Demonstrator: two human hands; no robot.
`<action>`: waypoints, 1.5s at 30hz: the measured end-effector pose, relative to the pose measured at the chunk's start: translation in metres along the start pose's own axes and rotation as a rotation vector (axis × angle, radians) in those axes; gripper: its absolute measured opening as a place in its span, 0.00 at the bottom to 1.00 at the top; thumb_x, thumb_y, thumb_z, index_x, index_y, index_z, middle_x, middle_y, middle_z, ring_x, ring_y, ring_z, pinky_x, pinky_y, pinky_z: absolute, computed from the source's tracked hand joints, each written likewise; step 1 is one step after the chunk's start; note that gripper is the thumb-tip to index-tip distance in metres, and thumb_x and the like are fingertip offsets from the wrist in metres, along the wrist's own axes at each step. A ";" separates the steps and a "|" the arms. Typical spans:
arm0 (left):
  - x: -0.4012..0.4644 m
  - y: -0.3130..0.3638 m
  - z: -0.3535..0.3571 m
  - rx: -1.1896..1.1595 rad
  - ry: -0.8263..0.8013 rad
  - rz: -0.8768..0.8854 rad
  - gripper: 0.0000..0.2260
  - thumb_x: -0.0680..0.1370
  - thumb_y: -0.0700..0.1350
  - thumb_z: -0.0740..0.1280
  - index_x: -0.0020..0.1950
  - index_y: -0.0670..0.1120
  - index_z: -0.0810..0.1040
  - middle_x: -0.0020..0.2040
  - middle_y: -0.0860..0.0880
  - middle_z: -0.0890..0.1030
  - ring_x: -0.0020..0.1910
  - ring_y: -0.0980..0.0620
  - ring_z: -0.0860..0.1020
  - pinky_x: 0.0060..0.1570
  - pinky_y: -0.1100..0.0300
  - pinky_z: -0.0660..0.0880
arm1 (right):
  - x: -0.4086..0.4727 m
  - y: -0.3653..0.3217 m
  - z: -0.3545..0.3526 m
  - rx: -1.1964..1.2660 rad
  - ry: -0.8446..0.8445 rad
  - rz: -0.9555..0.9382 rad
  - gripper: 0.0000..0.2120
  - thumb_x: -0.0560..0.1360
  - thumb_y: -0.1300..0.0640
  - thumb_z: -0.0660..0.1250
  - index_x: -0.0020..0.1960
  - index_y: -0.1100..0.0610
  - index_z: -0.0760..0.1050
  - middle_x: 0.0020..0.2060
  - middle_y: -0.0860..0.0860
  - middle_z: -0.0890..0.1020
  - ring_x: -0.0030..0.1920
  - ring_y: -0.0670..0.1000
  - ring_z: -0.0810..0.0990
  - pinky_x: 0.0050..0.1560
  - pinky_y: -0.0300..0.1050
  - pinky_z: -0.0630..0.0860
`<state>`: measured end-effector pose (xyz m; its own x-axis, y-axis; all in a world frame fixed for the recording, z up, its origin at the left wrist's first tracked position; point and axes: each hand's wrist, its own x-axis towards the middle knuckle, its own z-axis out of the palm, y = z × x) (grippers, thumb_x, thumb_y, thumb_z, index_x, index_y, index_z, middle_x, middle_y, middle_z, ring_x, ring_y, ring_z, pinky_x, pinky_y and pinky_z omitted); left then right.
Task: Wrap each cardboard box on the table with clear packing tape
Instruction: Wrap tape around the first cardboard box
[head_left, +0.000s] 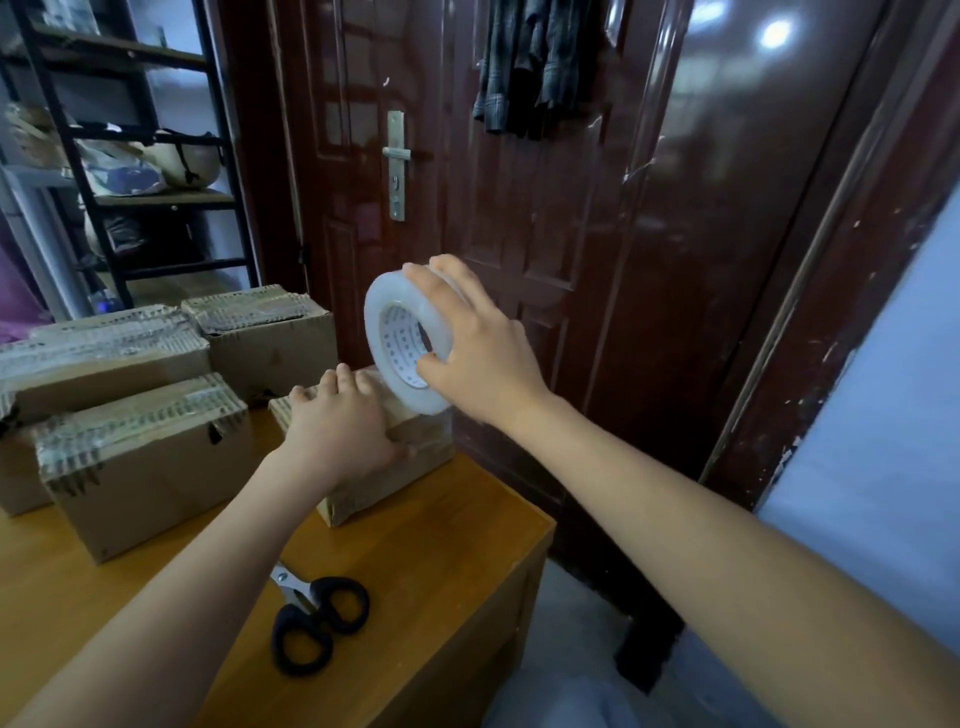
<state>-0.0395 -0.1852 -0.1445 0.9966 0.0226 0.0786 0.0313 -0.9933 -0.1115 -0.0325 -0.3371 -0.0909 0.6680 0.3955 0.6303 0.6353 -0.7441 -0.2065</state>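
Note:
A small flat cardboard box (410, 452) lies near the right edge of the wooden table (426, 561). My left hand (340, 426) presses flat on its top, thumb against the near side. My right hand (478, 343) grips a roll of clear packing tape (400, 340), thumb in the core and fingers over the rim. The roll is held upright just above the box's far right end. Whether a strip runs from roll to box cannot be told.
Several taped cardboard boxes stand at the left: one in front (145, 467), one behind it (98, 364), one at the back (270, 338). Black-handled scissors (317, 623) lie on the table near me. A dark red door (545, 208) rises behind, a shelf rack (130, 156) at far left.

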 end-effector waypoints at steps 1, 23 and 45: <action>0.000 0.000 0.000 0.000 -0.001 -0.001 0.46 0.74 0.69 0.61 0.78 0.39 0.51 0.78 0.39 0.53 0.77 0.41 0.54 0.72 0.39 0.58 | -0.004 0.000 -0.013 -0.021 -0.051 0.010 0.35 0.72 0.56 0.68 0.76 0.46 0.59 0.74 0.44 0.60 0.56 0.53 0.77 0.40 0.42 0.70; 0.038 -0.024 -0.053 -0.599 -0.398 0.013 0.22 0.69 0.58 0.75 0.51 0.41 0.80 0.42 0.48 0.83 0.43 0.48 0.82 0.43 0.57 0.77 | -0.020 -0.003 -0.081 -0.320 -1.063 0.044 0.34 0.73 0.56 0.67 0.75 0.41 0.60 0.40 0.49 0.76 0.30 0.46 0.69 0.29 0.38 0.65; -0.006 -0.015 -0.032 -0.301 0.059 0.301 0.31 0.70 0.69 0.61 0.67 0.53 0.73 0.63 0.54 0.74 0.58 0.51 0.75 0.55 0.52 0.75 | -0.038 0.011 -0.018 -0.091 -0.568 0.059 0.34 0.75 0.53 0.64 0.77 0.47 0.54 0.72 0.44 0.60 0.51 0.49 0.72 0.35 0.39 0.64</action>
<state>-0.0483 -0.1744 -0.1119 0.9518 -0.2708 0.1440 -0.2920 -0.9436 0.1558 -0.0577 -0.3701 -0.1033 0.8203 0.5606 0.1136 0.5719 -0.8068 -0.1481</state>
